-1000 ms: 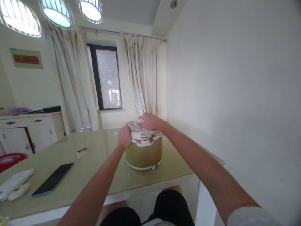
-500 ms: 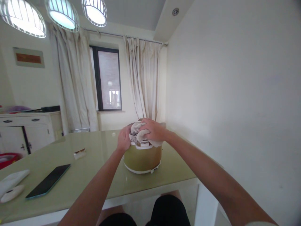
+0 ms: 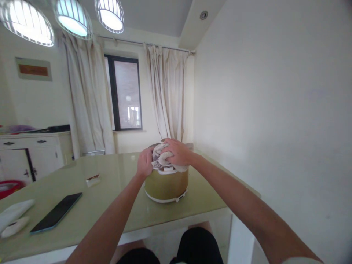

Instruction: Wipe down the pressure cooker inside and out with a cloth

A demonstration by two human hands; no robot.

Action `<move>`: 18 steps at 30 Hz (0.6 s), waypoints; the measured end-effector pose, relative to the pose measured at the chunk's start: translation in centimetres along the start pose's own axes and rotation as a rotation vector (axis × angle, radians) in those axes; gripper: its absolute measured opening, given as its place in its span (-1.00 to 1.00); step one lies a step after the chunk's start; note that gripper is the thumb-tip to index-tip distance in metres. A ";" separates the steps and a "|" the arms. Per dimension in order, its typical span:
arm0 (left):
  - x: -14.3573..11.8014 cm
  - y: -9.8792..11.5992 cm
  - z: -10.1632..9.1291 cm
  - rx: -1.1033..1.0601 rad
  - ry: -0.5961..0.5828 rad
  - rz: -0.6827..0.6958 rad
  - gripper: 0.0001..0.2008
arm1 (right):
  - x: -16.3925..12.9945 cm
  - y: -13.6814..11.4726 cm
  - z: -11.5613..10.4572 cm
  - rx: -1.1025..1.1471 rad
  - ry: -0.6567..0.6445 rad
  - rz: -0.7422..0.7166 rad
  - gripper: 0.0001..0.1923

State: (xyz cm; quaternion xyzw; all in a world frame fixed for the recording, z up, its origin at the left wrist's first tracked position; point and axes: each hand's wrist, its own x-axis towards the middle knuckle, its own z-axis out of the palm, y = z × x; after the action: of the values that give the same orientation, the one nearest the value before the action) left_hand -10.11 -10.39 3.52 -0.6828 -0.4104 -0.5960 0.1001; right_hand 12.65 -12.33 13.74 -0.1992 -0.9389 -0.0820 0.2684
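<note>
A round gold-and-white appliance, which looks like a rice cooker (image 3: 166,185), stands upright near the table's front edge. Bunched over its top lies a pale patterned cloth (image 3: 161,156), one end hanging down the right side. My right hand (image 3: 177,152) grips the cloth from above, fingers curled into it. At the cooker's upper left side is my left hand (image 3: 145,161), its fingers bent round the rim beside the cloth; the fingertips are partly hidden. Most of the cooker's top is covered by the cloth and hands.
On the left of the green table (image 3: 115,198) lie a dark phone (image 3: 57,212), white objects (image 3: 15,220) and a small white item (image 3: 92,179). A white wall (image 3: 261,110) rises close on the right. My knees are below the front edge.
The cloth's folds have shifted slightly under my right hand, which has moved a little to the left. My left hand stays at the cooker's side.
</note>
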 end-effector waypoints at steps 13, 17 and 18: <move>-0.1 -0.3 0.5 0.026 0.044 -0.030 -0.45 | 1.3 -1.3 1.4 -0.141 0.047 0.121 -0.72; 0.0 -0.2 0.3 0.024 0.027 -0.032 -0.45 | 2.6 0.2 0.9 -0.171 0.064 0.338 -0.70; 0.1 -0.1 0.2 0.014 0.015 -0.024 -0.44 | 2.6 0.8 0.5 -0.166 0.058 0.421 -0.70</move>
State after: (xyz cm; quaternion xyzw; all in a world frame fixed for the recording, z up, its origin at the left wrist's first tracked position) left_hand -10.07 -10.16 3.49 -0.6727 -0.4219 -0.5994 0.1009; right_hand 10.76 -10.61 14.77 -0.4095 -0.8586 -0.1068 0.2893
